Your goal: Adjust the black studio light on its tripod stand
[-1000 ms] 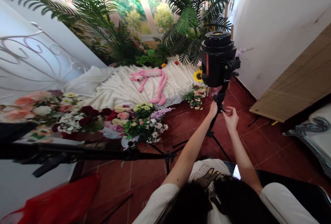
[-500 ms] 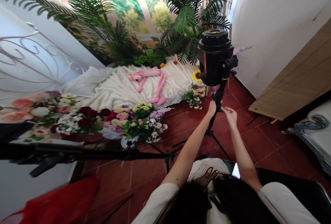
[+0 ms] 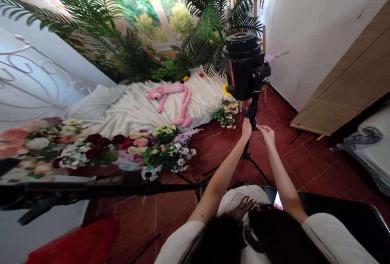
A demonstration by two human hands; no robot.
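A black studio light [image 3: 243,67] stands upright on a black light stand [image 3: 250,113] in front of me. My left hand [image 3: 247,129] is closed round the stand's pole just below the joint under the light. On the right side of the same pole, my right hand [image 3: 267,133] has its thumb and index finger pinched at a small part of the stand, too small to make out.
A pink plush toy [image 3: 183,103] lies on a white blanket [image 3: 134,103], with flowers [image 3: 164,148] along its front. A black boom arm [image 3: 106,188] crosses at the left. Palm leaves [image 3: 210,20] rise behind; a brown panel [image 3: 344,81] leans right.
The view has shifted a little, so the light, the stand and both hands appear slightly further left. Both hands keep their places at the pole.
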